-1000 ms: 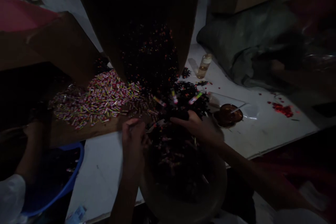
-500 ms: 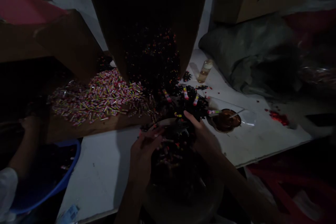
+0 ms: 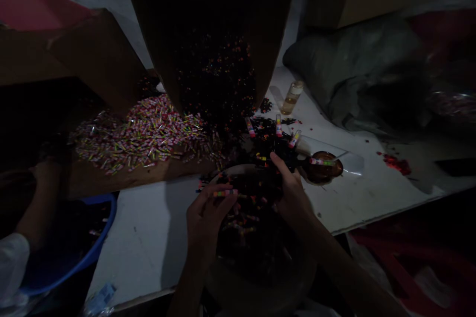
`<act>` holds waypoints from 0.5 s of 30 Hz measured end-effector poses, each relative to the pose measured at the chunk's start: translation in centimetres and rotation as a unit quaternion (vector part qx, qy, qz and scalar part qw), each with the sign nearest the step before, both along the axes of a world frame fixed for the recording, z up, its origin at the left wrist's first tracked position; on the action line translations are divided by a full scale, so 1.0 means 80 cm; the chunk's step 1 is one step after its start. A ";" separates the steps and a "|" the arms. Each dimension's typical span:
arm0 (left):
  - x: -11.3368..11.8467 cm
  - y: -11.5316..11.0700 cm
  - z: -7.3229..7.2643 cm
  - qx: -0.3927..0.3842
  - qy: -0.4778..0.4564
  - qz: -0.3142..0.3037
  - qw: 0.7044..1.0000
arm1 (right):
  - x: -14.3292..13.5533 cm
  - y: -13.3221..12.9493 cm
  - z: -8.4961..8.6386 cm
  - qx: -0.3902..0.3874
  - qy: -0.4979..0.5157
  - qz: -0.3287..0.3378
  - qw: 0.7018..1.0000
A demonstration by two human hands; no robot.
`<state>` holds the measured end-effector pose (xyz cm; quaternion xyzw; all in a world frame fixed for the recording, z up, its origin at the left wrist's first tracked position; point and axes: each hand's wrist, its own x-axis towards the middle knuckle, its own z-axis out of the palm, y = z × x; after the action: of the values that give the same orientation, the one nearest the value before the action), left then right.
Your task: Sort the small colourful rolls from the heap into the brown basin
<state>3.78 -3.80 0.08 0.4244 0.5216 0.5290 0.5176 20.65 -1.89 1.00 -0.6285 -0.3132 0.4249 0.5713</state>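
A pinkish tube (image 3: 225, 192) (nearly level) lies in the left hand (image 3: 205, 213); four banded tubes (image 3: 278, 126) fan beyond the right hand (image 3: 293, 197).

1. A dim workshop with a white worktable (image 3: 141, 242).
2. Left of the left hand (image 3: 204, 213), countless small multicoloured tubes (image 3: 148, 133) lie heaped on cardboard (image 3: 115, 183).
3. Past the right hand (image 3: 293, 193) stand a bottle (image 3: 292, 99) and a brown dish (image 3: 323, 173).
4. Beyond both hands, a tall open carton (image 3: 273, 52) holds masses of dark pieces (image 3: 219, 79).
5. Far left, a co-worker's arm (image 3: 39, 208) reaches by a blue basin (image 3: 95, 257).
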 end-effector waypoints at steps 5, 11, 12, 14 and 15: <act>0.000 -0.002 0.000 0.015 0.026 -0.006 1.000 | 0.010 -0.017 0.014 0.014 -0.120 0.058 0.991; 0.001 0.000 -0.006 0.024 0.006 -0.005 1.000 | 0.017 -0.018 -0.013 0.034 -0.237 0.088 0.967; 0.001 0.000 -0.007 0.030 0.003 -0.004 1.000 | 0.015 -0.015 -0.014 0.028 -0.234 0.082 0.968; 0.001 0.001 -0.007 0.043 0.004 -0.001 0.999 | 0.009 -0.010 -0.015 0.013 -0.226 0.069 0.972; 0.001 0.000 -0.007 0.048 0.009 -0.001 0.999 | 0.008 -0.008 -0.015 0.009 -0.230 0.065 0.971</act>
<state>3.88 -3.77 -0.50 0.4541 0.5001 0.5492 0.4920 21.27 -2.53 -0.19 -0.6824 -0.4805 0.3023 0.4605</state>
